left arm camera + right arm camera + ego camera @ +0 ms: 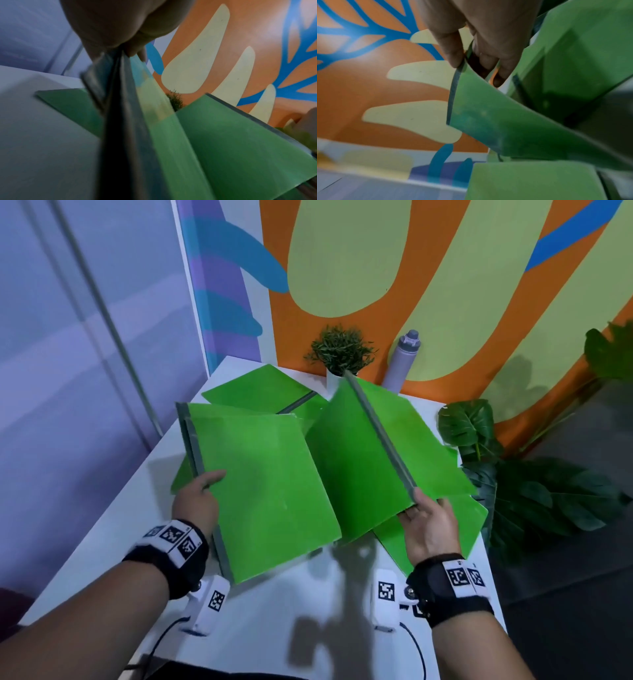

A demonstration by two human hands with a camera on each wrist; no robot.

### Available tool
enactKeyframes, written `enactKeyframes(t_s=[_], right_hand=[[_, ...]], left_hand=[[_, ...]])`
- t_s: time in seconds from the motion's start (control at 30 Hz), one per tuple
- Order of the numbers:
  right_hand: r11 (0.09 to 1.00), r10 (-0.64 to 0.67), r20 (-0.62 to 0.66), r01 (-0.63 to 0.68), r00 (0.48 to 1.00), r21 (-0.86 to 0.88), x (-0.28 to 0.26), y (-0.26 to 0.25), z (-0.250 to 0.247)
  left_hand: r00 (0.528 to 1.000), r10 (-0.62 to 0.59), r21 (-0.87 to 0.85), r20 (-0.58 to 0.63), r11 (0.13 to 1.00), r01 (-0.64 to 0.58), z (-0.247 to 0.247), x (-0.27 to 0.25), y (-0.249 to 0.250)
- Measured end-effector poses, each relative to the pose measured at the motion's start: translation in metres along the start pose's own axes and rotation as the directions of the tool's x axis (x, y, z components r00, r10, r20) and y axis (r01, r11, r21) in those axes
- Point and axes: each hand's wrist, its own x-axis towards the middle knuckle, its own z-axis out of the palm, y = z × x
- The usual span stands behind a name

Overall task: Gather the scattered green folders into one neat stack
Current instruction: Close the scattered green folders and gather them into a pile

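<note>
Head view: both hands (197,501) (430,525) pinch glossy flat green folders (270,491).

1. The head view is evenly bright; the green folders (267,474) look strongly saturated.
2. Soft grey shadows fall on the white desk (325,611) just near of the hands, so light comes from above and ahead.
3. Plant shadows darken the wall (342,268) beyond the hands.
4. Straight lines bow toward the head view's edges.
5. Both wrist views are dimmer and smeared by blur, and the nearest surfaces are out of focus.
</note>
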Motion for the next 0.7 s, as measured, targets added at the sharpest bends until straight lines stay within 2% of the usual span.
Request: enactKeyframes(t_s=[0.07, 0.13, 0.2, 0.27, 0.3, 0.37, 0.43, 0.53, 0.57, 0.6, 0.67, 0.7], right_hand=[[0.992, -0.093, 0.082, 0.100, 0.992, -0.080, -0.018, 0.002, 0.022], [0.957, -0.143, 0.188, 0.184, 0.972, -0.225, -0.035, 0.015, 0.037], [0.901, -0.094, 0.335, 0.223, 0.938, -0.371, -0.049, 0.035, 0.041], [0.834, 0.026, 0.472, 0.241, 0.881, -0.496, -0.058, 0.058, 0.040], [0.807, 0.099, 0.517, 0.235, 0.850, -0.542, -0.060, 0.069, 0.039], [0.765, 0.228, 0.573, 0.219, 0.787, -0.606, -0.059, 0.089, 0.034], [0.720, 0.299, 0.597, 0.235, 0.744, -0.653, -0.050, 0.103, 0.031], [0.628, 0.405, 0.619, 0.287, 0.673, -0.723, -0.032, 0.110, 0.032], [0.589, 0.432, 0.606, 0.300, 0.668, -0.750, -0.024, 0.110, 0.032], [0.558, 0.427, 0.583, 0.306, 0.691, -0.771, -0.013, 0.110, 0.031], [0.516, 0.323, 0.503, 0.297, 0.802, -0.804, 0.017, 0.109, 0.028], [0.466, 0.258, 0.444, 0.292, 0.858, -0.835, 0.036, 0.109, 0.024]], left_hand=[[0.999, 0.004, -0.015, 0.032, 1.000, -0.003, 0.003, -0.001, 0.009], [0.995, -0.027, -0.146, 0.092, 0.988, 0.040, 0.006, -0.006, 0.018], [0.976, -0.060, -0.280, 0.207, 0.953, 0.118, 0.010, -0.013, 0.021], [0.953, -0.114, -0.355, 0.282, 0.910, 0.214, 0.013, -0.014, 0.016], [0.950, -0.146, -0.369, 0.275, 0.897, 0.244, 0.013, -0.014, 0.014], [0.967, -0.199, -0.306, 0.162, 0.921, 0.240, 0.015, -0.007, 0.003], [0.966, -0.247, -0.223, 0.082, 0.940, 0.259, 0.015, -0.001, -0.010], [0.959, -0.281, -0.185, 0.025, 0.942, 0.280, 0.010, 0.005, -0.019], [0.959, -0.285, -0.178, -0.012, 0.944, 0.278, 0.008, 0.010, -0.023], [0.961, -0.274, -0.180, -0.042, 0.948, 0.262, 0.003, 0.014, -0.025], [0.961, -0.262, -0.184, -0.082, 0.952, 0.244, -0.008, 0.024, -0.027], [0.963, -0.252, -0.177, -0.094, 0.956, 0.233, -0.014, 0.029, -0.027]])
